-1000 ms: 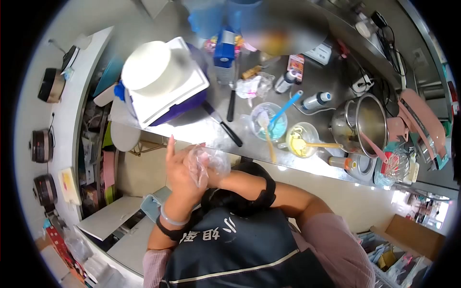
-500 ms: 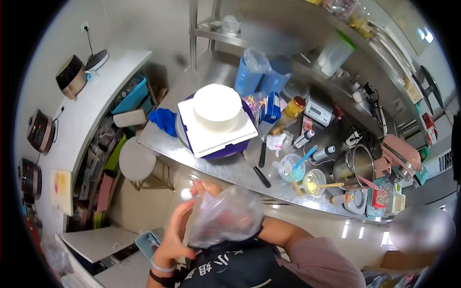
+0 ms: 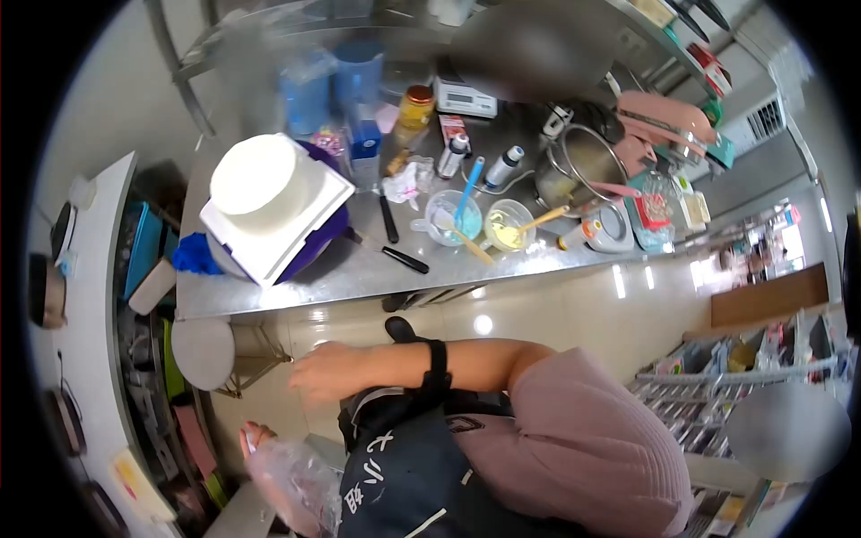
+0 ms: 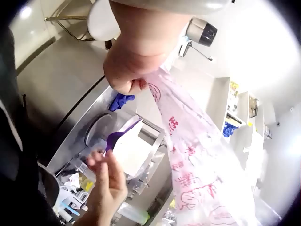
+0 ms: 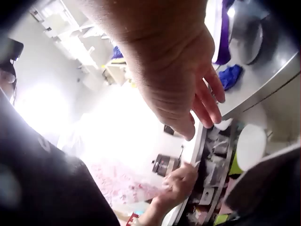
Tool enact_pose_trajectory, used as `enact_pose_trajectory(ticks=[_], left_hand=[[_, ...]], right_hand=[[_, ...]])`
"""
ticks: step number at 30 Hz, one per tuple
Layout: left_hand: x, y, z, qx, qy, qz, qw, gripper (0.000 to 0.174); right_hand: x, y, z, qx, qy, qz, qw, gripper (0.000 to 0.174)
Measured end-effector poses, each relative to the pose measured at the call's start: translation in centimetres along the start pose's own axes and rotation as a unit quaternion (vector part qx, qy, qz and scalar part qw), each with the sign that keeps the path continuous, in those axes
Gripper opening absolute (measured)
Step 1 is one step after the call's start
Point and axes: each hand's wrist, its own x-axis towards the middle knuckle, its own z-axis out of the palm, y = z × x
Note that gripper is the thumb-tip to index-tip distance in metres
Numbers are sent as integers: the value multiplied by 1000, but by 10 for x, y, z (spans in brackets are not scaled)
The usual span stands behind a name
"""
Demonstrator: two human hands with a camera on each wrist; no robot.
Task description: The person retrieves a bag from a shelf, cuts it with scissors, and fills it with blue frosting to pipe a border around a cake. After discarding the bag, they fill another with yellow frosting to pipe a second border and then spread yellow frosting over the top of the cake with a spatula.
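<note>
My left hand (image 3: 257, 436) is low at the left of the head view, gripping a thin clear plastic bag (image 3: 291, 480). In the left wrist view, the curled fingers of that hand (image 4: 136, 63) pinch one end of the bag (image 4: 193, 160), which has pink and red print and hangs long. My right hand (image 3: 330, 372) is above and to the right of it, apart from the bag. The right wrist view has the right hand (image 5: 183, 89) with relaxed, slightly bent fingers and nothing in them; beyond it the left hand (image 5: 181, 183) holds the bag (image 5: 127, 186).
The steel table (image 3: 314, 291) bears a white round block (image 3: 254, 175) on a white square board, a knife (image 3: 405, 260), cups with spatulas (image 3: 508, 224), bottles, a metal bowl (image 3: 583, 166) and a pink mixer (image 3: 664, 117). A round stool (image 3: 203, 351) stands below the table's left end.
The hands have separated: the left has moved down and left with the bag, the right has come off it. The head view has turned, so the table shows higher and further left than half a second ago.
</note>
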Motion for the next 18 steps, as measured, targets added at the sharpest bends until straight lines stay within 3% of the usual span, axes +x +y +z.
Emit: enact_pose_trajectory(ticks=[3,5,7,9,11,12,13,15,18], left_hand=[[9,-11,-1,-99,-60,-65,991,26],[22,-28,2,-83,49,-28,995,25],[40,-47,-5,18,98,-13,995,27],[58,-70,15,127,90,-95,983,28],[73,-95,37,193,90,-108,971,28],[76,-103,40,187,93,-96,973,28],[81,-111,43,171,75,-113,976,29],[89,-131,44,158,53,-143,976,29],[90,-159,42,146,-11,-109,983,30]], right_hand=[[-58,31,-13,33,53,140,988,28],[-105,46,-5,47,117,229,965,24],[-154,63,8,31,183,281,941,22],[-195,52,-9,42,230,328,915,22],[-250,71,-8,77,379,402,830,19],[-296,107,1,118,436,409,793,19],[-304,91,-39,156,508,438,725,20],[-331,78,-96,155,617,439,634,20],[-365,94,-141,153,674,367,623,17]])
